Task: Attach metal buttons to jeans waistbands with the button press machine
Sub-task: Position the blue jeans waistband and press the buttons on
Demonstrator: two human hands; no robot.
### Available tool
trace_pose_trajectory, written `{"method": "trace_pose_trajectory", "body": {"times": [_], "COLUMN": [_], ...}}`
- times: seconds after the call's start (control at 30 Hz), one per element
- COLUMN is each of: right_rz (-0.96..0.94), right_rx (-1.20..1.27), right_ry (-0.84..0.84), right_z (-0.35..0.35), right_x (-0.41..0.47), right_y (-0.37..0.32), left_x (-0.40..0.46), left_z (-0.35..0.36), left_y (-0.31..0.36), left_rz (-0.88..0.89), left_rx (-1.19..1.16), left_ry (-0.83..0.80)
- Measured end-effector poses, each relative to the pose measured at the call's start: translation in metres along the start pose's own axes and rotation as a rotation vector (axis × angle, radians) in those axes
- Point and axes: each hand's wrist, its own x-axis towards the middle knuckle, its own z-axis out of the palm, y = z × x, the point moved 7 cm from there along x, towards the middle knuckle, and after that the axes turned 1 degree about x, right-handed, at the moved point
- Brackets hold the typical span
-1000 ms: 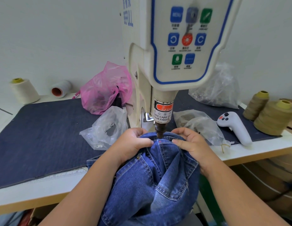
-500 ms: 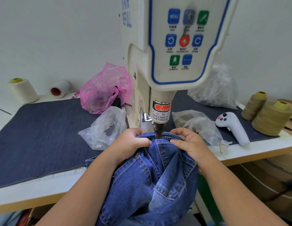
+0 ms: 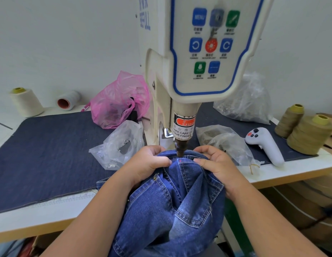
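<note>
Button press machine [image 3: 194, 58] over bench [image 3: 50, 219] edge, punch tip on waistband. Jeans [image 3: 172, 204]: mid-blue denim, tan stitching, bunched, hanging off edge. Left hand [image 3: 146, 164] & right hand [image 3: 215, 164] fingers grasping waistband either side of punch.

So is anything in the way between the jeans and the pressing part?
Nothing visible. The punch already meets the waistband of the jeans. The left hand and right hand grip the denim either side, fingers close but not under it.
</note>
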Motion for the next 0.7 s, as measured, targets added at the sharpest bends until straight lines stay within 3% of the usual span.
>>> {"method": "trace_pose_trajectory", "body": {"times": [0.7], "right_rz": [0.008], "right_rx": [-0.026], "right_ry": [-0.012], "right_z": [0.0003], "right_x": [-0.0005], "right_y": [0.001], "left_x": [-0.0076], "left_z": [0.0056], "left_y": [0.0], "left_rz": [-0.08], "left_rx": [-0.18], "left_ry": [-0.045]}}
